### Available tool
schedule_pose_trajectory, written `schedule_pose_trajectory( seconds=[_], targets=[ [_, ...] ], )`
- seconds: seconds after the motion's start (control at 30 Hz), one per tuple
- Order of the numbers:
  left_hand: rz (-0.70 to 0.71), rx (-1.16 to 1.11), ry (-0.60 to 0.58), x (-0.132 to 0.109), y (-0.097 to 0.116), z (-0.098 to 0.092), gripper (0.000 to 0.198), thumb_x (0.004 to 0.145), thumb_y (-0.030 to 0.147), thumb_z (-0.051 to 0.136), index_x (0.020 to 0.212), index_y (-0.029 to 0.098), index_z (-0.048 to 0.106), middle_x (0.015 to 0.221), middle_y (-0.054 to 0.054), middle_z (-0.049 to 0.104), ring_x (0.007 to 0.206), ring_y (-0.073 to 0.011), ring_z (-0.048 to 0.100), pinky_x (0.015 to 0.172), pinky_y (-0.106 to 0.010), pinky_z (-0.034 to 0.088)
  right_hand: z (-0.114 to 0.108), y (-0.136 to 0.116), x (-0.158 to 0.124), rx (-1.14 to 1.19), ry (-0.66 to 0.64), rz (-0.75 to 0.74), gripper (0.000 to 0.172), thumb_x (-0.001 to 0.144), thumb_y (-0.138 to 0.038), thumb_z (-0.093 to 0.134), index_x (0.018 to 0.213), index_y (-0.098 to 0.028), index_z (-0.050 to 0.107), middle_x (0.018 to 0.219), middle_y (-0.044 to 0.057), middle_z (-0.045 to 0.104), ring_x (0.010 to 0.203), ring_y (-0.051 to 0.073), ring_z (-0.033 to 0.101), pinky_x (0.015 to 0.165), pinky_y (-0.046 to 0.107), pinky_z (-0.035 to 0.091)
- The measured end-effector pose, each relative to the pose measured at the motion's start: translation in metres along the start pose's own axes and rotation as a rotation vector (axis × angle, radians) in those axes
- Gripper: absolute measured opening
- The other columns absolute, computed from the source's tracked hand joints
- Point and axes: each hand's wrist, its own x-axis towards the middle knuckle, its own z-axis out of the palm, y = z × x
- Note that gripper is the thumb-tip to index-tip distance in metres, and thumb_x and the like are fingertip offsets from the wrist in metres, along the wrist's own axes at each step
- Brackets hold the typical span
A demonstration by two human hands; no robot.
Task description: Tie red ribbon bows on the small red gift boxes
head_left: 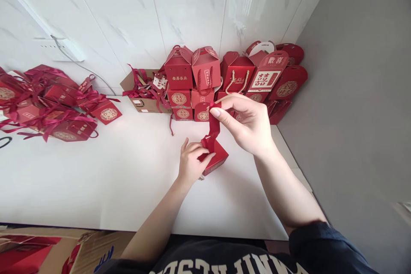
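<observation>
A small red gift box (218, 159) lies on the white table (138, 180) in front of me. My right hand (248, 124) pinches one end of a dark red ribbon (214, 128) between thumb and fingertips, holding it raised above the box. From there the ribbon runs down to the top of the box, where my left hand (192, 160) rests with its fingers closed at the ribbon's lower part. My left fingers partly cover the box and the ribbon there. A bit of pale cord (201, 177) shows beneath my left hand.
Stacked red gift boxes (180, 75) stand against the tiled wall (189, 13). Beside them is a cardboard box (149, 105) of ribbons. A heap of ribboned boxes (54, 102) lies at left. A grey panel (346, 94) bounds the right side; an open carton (96, 250) sits below the front edge.
</observation>
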Motion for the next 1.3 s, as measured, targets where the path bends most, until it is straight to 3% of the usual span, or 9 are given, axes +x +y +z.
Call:
schedule_pose_trajectory(
  seconds=[0.17, 0.4, 0.57, 0.73, 0.83, 0.93, 1.13, 1.2, 1.3],
  targets=[
    [-0.029, -0.001, -0.048, 0.002, 0.001, -0.002, 0.009, 0.082, 0.028, 0.065, 0.073, 0.025, 0.068, 0.085, 0.002, 0.073, 0.086, -0.0179, 0.066, 0.107, -0.048, 0.037, 0.001, 0.001, 0.000, 0.015, 0.079, -0.015, 0.021, 0.086, -0.033, 0.066, 0.069, -0.020, 0.064, 0.075, 0.002, 0.065, 0.071, 0.015, 0.058, 0.064, 0.030, 0.048],
    [-0.051, -0.032, -0.114, 0.008, 0.002, -0.004, 0.010, 0.082, 0.022, 0.063, 0.075, 0.026, 0.070, 0.089, 0.002, 0.074, 0.090, -0.0185, 0.066, 0.107, -0.048, 0.036, 0.005, 0.001, 0.000, 0.021, 0.097, -0.048, 0.022, 0.086, -0.031, 0.066, 0.068, -0.020, 0.063, 0.072, 0.001, 0.064, 0.070, 0.015, 0.058, 0.064, 0.031, 0.048],
    [-0.059, -0.065, -0.233, 0.027, 0.003, -0.016, 0.010, 0.081, 0.026, 0.065, 0.075, 0.027, 0.073, 0.089, 0.002, 0.075, 0.091, -0.0202, 0.067, 0.110, -0.052, 0.031, 0.003, -0.003, 0.004, -0.008, 0.151, -0.059, 0.025, 0.085, -0.035, 0.066, 0.066, -0.021, 0.061, 0.069, 0.000, 0.061, 0.067, 0.015, 0.056, 0.063, 0.031, 0.048],
    [-0.009, -0.211, -0.445, 0.044, -0.008, -0.027, 0.011, 0.082, 0.026, 0.064, 0.082, 0.031, 0.074, 0.097, 0.003, 0.075, 0.101, -0.0210, 0.066, 0.114, -0.056, 0.023, 0.001, -0.006, 0.005, -0.038, 0.178, -0.060, 0.024, 0.086, -0.036, 0.065, 0.067, -0.022, 0.062, 0.071, 0.001, 0.062, 0.070, 0.016, 0.057, 0.065, 0.033, 0.049],
    [-0.051, -0.301, -0.460, 0.042, -0.019, -0.022, 0.007, 0.079, 0.031, 0.068, 0.083, 0.031, 0.074, 0.102, 0.000, 0.074, 0.107, -0.0234, 0.064, 0.118, -0.058, 0.009, 0.001, -0.004, 0.005, -0.023, 0.180, -0.049, 0.023, 0.086, -0.034, 0.066, 0.067, -0.021, 0.061, 0.070, 0.001, 0.061, 0.070, 0.016, 0.057, 0.065, 0.033, 0.049],
    [-0.089, -0.369, -0.452, 0.035, -0.026, -0.016, 0.006, 0.075, 0.034, 0.073, 0.076, 0.028, 0.074, 0.100, -0.002, 0.074, 0.108, -0.0252, 0.063, 0.119, -0.057, 0.005, 0.001, 0.000, 0.005, 0.009, 0.185, -0.047, 0.021, 0.086, -0.031, 0.066, 0.068, -0.021, 0.061, 0.069, 0.000, 0.059, 0.068, 0.014, 0.055, 0.065, 0.032, 0.048],
    [-0.040, -0.576, -0.562, 0.032, -0.025, -0.019, 0.021, 0.087, 0.036, 0.056, 0.084, 0.027, 0.075, 0.098, -0.005, 0.075, 0.117, -0.0263, 0.057, 0.109, -0.049, 0.037, 0.001, 0.002, 0.008, 0.001, 0.213, -0.027, 0.021, 0.086, -0.030, 0.066, 0.068, -0.021, 0.061, 0.067, -0.001, 0.057, 0.066, 0.014, 0.053, 0.065, 0.032, 0.047],
    [-0.038, -0.596, -0.559, 0.032, -0.023, -0.020, 0.019, 0.086, 0.036, 0.059, 0.084, 0.028, 0.076, 0.098, -0.004, 0.075, 0.116, -0.0264, 0.057, 0.107, -0.048, 0.039, 0.001, 0.003, 0.008, 0.012, 0.221, -0.034, 0.021, 0.086, -0.029, 0.066, 0.068, -0.020, 0.061, 0.066, -0.001, 0.056, 0.065, 0.013, 0.053, 0.064, 0.031, 0.046],
    [-0.038, -0.540, -0.503, 0.031, -0.021, -0.016, 0.009, 0.077, 0.035, 0.072, 0.082, 0.029, 0.076, 0.094, -0.003, 0.075, 0.110, -0.0259, 0.060, 0.111, -0.050, 0.032, 0.002, 0.004, 0.008, 0.033, 0.233, -0.056, 0.020, 0.086, -0.026, 0.066, 0.068, -0.020, 0.060, 0.066, -0.002, 0.055, 0.063, 0.012, 0.051, 0.062, 0.030, 0.044]
  ],
)
